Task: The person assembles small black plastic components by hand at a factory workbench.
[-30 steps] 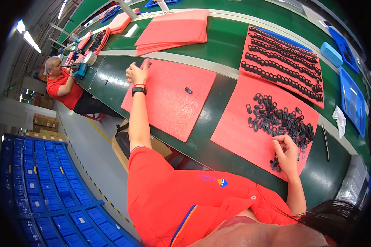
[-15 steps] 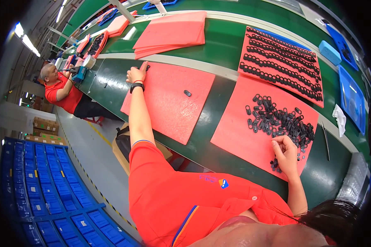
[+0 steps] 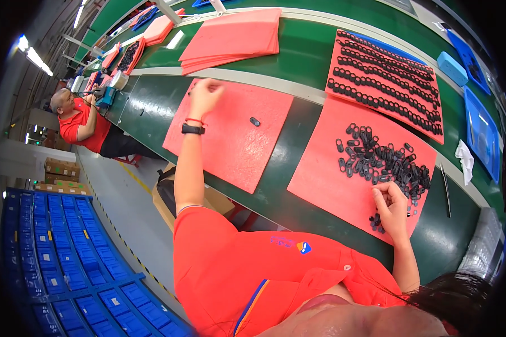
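Observation:
My left hand hovers over the upper part of a pink foam sheet, its fingers curled and smeared by motion. What it holds, if anything, cannot be made out. One small black oval part lies alone on that sheet, to the right of the hand. My right hand rests at the near edge of a pile of black oval parts with ring-shaped ends, thumb and fingers pinched together. Whatever is between those fingertips is hidden. Beside it, small dark discs lie on the second pink sheet.
Rows of similar black parts cover a pink sheet at the upper right. Stacked pink sheets lie behind the left sheet. Tweezers, a white tissue and a blue tray are at right. A co-worker sits at far left.
My left hand has come away from the left sheet's upper left corner and moved right and slightly nearer. My right hand has stayed almost still beside the pile.

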Motion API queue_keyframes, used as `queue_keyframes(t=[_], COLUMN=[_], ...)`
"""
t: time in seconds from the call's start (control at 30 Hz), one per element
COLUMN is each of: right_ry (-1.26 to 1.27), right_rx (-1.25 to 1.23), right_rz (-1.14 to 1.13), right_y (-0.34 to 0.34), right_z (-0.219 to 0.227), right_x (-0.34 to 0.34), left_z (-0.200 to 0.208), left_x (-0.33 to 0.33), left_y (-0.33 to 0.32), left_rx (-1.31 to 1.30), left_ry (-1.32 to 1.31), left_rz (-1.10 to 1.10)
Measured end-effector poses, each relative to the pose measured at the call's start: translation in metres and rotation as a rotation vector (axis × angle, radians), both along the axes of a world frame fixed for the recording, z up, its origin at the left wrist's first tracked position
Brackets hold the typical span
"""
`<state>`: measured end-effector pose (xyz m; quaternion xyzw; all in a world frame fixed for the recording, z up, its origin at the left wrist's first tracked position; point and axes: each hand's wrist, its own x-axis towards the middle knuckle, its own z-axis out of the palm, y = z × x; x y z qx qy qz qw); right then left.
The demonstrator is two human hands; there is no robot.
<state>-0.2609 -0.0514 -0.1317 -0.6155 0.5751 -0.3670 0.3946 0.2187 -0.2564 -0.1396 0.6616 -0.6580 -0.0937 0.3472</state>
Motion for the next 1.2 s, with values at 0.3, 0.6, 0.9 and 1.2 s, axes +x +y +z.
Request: queue_keyframes(t=[0.3, 0.6, 0.9, 1.2], right_ry=[0.02, 0.038, 0.045, 0.055], right_rx=[-0.043, -0.063, -0.076, -0.108], right_rz=[0.018, 0.018, 0.027, -0.017], right_y=[0.003, 0.005, 0.003, 0.006], right_z=[0.009, 0.01, 0.012, 0.008], right_x=[0.001, 0.002, 0.004, 0.003], left_z=[0.003, 0.022, -0.01, -0.033], left_x=[-0.078, -0.055, 0.109, 0.118], left_y=[0.065, 0.06, 0.02, -0.005], left_rx=[0.291, 0.292, 0.124, 0.022], left_ry=[0.039, 0.378, 0.375, 0.156], left_rz=[-0.137, -0.002, 0.327, 0.441])
